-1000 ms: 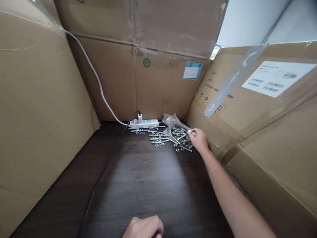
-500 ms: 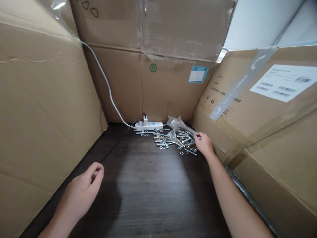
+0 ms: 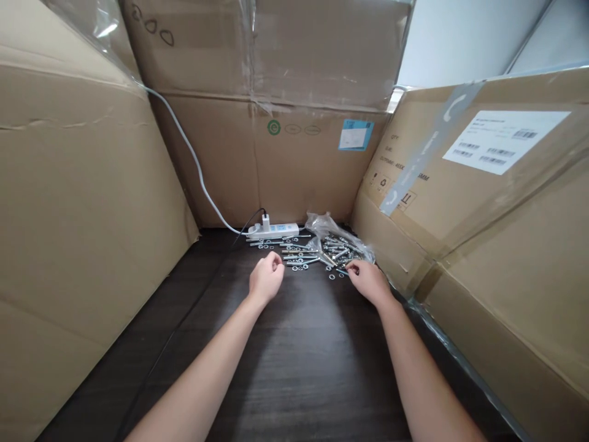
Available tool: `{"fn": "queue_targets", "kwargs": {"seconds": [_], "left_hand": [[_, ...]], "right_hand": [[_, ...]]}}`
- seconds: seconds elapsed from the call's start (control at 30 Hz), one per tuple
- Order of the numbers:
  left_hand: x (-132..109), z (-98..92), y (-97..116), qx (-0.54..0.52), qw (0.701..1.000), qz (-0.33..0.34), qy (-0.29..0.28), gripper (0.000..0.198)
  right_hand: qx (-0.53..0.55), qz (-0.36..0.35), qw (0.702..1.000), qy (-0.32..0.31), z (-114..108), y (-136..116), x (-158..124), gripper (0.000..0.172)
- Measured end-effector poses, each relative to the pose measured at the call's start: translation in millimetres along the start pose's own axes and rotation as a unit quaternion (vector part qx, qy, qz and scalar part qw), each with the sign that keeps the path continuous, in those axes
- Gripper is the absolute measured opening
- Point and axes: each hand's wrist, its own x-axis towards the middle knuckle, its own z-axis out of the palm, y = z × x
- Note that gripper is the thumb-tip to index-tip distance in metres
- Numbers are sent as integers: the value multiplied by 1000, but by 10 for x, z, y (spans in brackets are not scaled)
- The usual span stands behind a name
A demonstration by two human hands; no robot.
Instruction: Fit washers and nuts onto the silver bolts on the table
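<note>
My left hand [image 3: 267,276] is closed, its fingers curled just left of a row of long metal bolts [image 3: 301,258]. Whatever it may hold is hidden. At the front right of a heap of bolts and fittings [image 3: 339,250], my right hand [image 3: 368,282] is closed in a pinch. Its fingertips are at a bolt [image 3: 341,271] lying at the heap's edge, and the hand covers part of it. Small washers [image 3: 332,277] are scattered on the dark tabletop [image 3: 304,356]. A clear plastic bag [image 3: 322,224] lies crumpled behind and around the heap.
Behind the bolts sits a white power strip [image 3: 289,229] with a plug-in adapter [image 3: 265,222] and cable [image 3: 193,153]. Cardboard boxes stand at the left [image 3: 83,215], back [image 3: 211,159] and right [image 3: 506,245]. A thin dark cord [image 3: 184,319] crosses the table.
My left hand has moved forward and right, up to the bolts. My right hand has come back and slightly left, from the heap's right side to its front edge. The view has shifted slightly.
</note>
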Motion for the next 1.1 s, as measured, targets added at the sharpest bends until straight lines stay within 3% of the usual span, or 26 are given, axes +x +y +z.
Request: {"fn": "queue_targets", "kwargs": {"seconds": [0.1,0.2,0.43,0.6,0.93,1.1], "left_hand": [[82,149,47,22,998,55,-23,12],[155,208,21,53,994,89,-37,17],[223,211,-127,101,984,126,-76,17],[227,237,-166,105,982,130,-92,12],[244,272,-198,37,987,128,-88,9],[124,149,-132,-34,991,119,-51,15]], "right_hand": [[-4,-3,1000,-17,-4,19,-45,17],[1,-31,999,-25,70,-132,-89,17],[-54,-175,983,13,426,-566,46,26],[-86,-159,983,9,560,-554,260,23],[-68,-192,979,-6,607,-554,281,13],[35,-209,977,9,480,-712,186,13]]}}
